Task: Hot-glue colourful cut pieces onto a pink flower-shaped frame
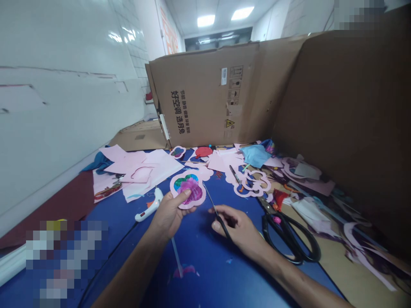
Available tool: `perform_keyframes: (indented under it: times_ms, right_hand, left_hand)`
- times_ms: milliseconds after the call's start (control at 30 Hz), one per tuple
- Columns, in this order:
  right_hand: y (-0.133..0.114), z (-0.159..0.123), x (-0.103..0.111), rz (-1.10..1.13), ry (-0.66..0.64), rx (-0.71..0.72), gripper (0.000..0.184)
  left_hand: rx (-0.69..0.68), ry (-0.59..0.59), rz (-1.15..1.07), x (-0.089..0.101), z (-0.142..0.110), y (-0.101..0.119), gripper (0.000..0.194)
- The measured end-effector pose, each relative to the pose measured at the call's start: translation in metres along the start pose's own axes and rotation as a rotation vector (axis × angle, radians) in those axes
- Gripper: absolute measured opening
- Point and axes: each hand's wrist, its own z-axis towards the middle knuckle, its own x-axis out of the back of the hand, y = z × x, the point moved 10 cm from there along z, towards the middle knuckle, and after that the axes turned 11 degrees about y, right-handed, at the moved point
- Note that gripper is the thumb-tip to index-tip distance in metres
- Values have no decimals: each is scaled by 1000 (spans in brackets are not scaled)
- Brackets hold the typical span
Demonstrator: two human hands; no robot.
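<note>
My left hand pinches a flower-shaped pink frame between thumb and fingers. Shiny purple, green and blue fabric fills its middle. My right hand is closed around a pair of scissors with black handles. Their thin metal blades point up and to the left, close to the frame's right edge; whether they touch it I cannot tell. A white glue gun lies on the blue table just left of my left hand. Large black-handled shears rest to the right of my right wrist.
Pink sheets overlap at the back left. Cut pink outlines, a red round piece and blue fabric lie at the back. Scraps cover the right side. Cardboard walls stand behind and at right.
</note>
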Motion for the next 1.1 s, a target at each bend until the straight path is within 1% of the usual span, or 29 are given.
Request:
perform_keyframes:
  times_ms: [133, 300, 533, 800, 867, 1000, 1100]
  right_hand:
    - [-1, 0, 1, 8, 2, -11, 56]
    - [2, 0, 3, 4, 15, -13, 54]
    - [1, 1, 6, -6, 49, 26, 57]
    - [-2, 1, 7, -5, 57, 38, 59]
    - [-1, 2, 7, 6, 53, 35, 60]
    - [2, 2, 7, 24, 36, 4, 65]
    - [4, 2, 7, 40, 35, -7, 68]
  left_hand:
    - [8, -6, -8, -1, -1, -4, 40]
    - [19, -18, -8, -5, -4, -7, 39]
    - [50, -7, -35, -6, -5, -14, 40]
    - [84, 16, -48, -6, -8, -19, 33]
    - [95, 2, -38, -7, -9, -21, 34]
    - [118, -67, 1, -13, -10, -25, 35]
    - [135, -88, 2, -15, -11, -27, 32]
